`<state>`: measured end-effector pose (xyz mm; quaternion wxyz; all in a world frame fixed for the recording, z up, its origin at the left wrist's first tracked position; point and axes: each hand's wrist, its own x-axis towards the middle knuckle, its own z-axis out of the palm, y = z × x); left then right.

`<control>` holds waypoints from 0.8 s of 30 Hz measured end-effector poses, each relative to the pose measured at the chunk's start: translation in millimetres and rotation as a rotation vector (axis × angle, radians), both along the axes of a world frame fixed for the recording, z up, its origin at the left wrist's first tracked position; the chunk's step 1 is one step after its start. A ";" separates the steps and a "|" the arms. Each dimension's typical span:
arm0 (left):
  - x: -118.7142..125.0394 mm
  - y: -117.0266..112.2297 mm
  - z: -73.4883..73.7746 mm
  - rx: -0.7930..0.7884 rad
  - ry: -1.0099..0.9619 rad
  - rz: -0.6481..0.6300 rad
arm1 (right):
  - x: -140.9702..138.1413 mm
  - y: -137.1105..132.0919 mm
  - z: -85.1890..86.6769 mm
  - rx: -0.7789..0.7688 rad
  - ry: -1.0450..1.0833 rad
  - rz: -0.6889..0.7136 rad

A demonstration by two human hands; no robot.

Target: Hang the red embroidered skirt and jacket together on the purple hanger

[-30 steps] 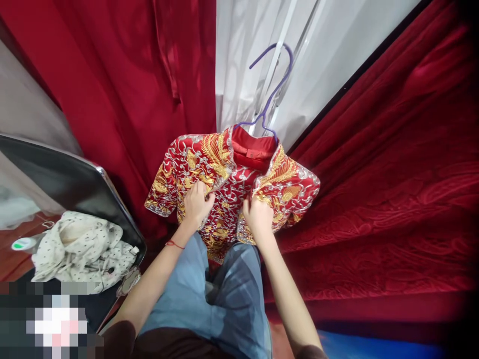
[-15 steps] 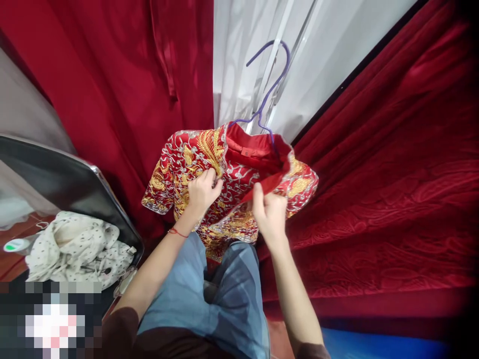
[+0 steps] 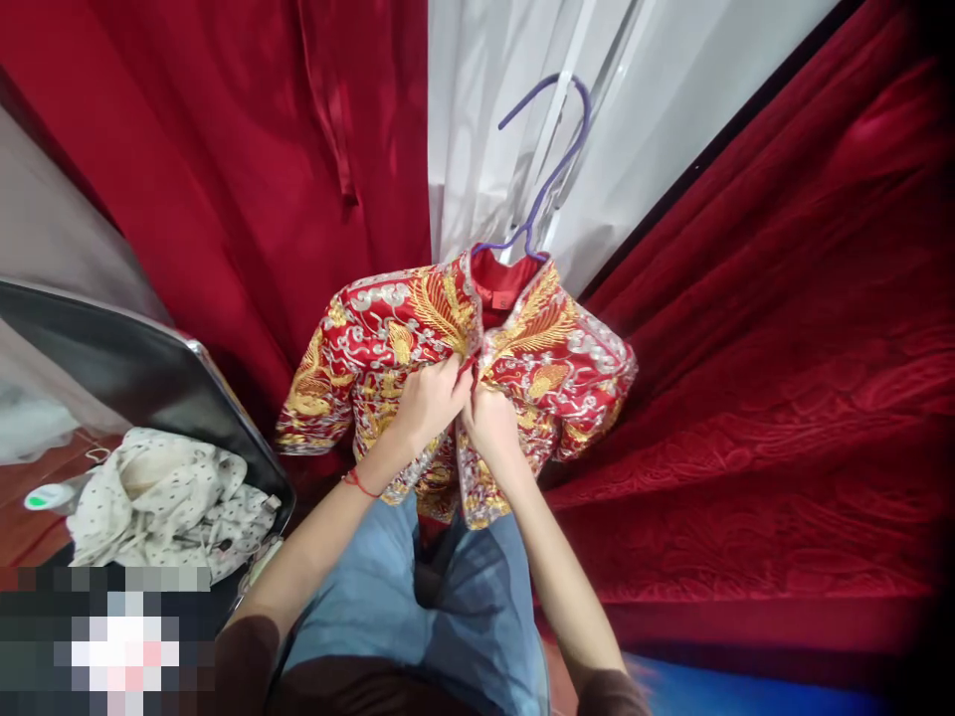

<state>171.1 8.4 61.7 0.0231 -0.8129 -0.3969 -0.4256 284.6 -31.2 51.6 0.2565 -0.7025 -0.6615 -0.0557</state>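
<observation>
A red jacket (image 3: 556,383) with gold and silver embroidery hangs on a purple hanger (image 3: 578,139), its short sleeves spread to both sides. My left hand (image 3: 434,398) is closed on the front edge of one panel, just below the collar. Right beside it, my right hand (image 3: 492,423) grips the front edge of the other panel. The two edges meet at the collar, while the front parts below my hands. Inside the neck a small red label (image 3: 503,300) shows. My fingertips are partly hidden by the cloth.
Red curtains (image 3: 746,428) flank a white curtain (image 3: 470,119) behind the jacket. At the left stands a black chair (image 3: 111,348) with a dotted white cloth (image 3: 164,497) on its seat. A bottle (image 3: 49,495) lies beside the cloth. Blue material (image 3: 716,686) covers the lower right.
My right hand has swung its front panel leftward to meet the other one. My left hand has shifted slightly right. The collar has closed up and the inner lining is mostly covered.
</observation>
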 end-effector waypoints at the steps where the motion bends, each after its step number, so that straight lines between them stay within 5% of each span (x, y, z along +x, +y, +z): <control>1: 1.6 2.1 -1.8 -0.020 -0.013 0.001 | 1.1 0.1 -0.9 -0.011 0.011 0.005; 7: 15.5 17.7 21.3 -0.027 -0.159 -0.015 | 5.2 10.1 9.9 0.315 0.345 0.139; 12: 19.4 41.5 -6.9 -0.186 -0.101 -0.073 | 13.7 40.4 -29.5 0.215 0.526 0.269; 15: 7.7 34.7 -42.1 -0.232 -0.225 -0.197 | 19.9 32.4 -44.4 0.162 0.568 0.322; 18: -3.7 4.3 -94.4 -0.301 -0.446 -0.238 | 26.2 2.8 -63.1 0.144 0.669 0.368; 20: -4.8 -22.1 -142.6 -0.439 -0.577 -0.129 | 29.4 -20.4 -90.0 0.212 0.830 0.191; 22: 0.1 -44.6 -196.2 -0.621 -0.695 -0.043 | 31.4 -39.2 -127.3 0.343 1.059 -0.212; 24: 8.9 -57.4 -244.1 -0.782 -0.878 -0.010 | 33.2 -49.7 -165.1 0.329 1.102 -0.332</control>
